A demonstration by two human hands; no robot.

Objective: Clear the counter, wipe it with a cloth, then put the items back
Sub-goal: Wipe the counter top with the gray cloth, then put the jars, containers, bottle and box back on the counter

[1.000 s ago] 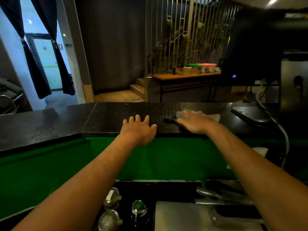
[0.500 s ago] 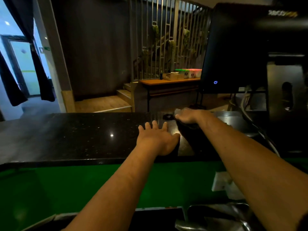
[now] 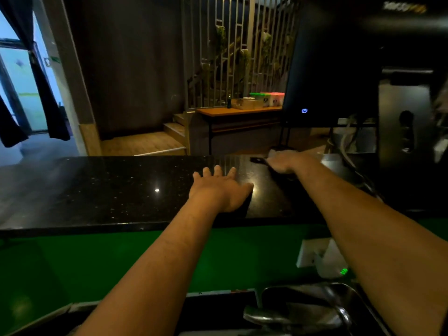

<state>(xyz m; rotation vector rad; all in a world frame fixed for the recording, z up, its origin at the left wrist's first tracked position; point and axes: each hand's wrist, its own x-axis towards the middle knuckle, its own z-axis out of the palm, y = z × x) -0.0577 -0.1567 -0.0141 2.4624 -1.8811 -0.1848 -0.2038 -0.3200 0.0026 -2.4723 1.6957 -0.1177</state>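
A black speckled stone counter (image 3: 109, 190) runs across the middle of the view. My left hand (image 3: 219, 189) lies flat on it near its front edge, fingers spread and straight. Farther back and to the right, my right hand (image 3: 284, 161) presses down on a pale cloth (image 3: 272, 152). The hand covers almost all of the cloth; only a small pale edge shows by the fingers. A small dark object (image 3: 258, 160) lies on the counter just left of my right hand.
A large black monitor (image 3: 339, 69) stands at the counter's right end, with cables (image 3: 349, 163) and a grey device behind my right arm. Below the green counter front (image 3: 97, 263) are a white socket block (image 3: 317, 257) and metal utensils (image 3: 298, 311).
My right hand has slid with the cloth away from me towards the counter's back right. My left hand stays flat on the counter. The camera has tilted up and right.
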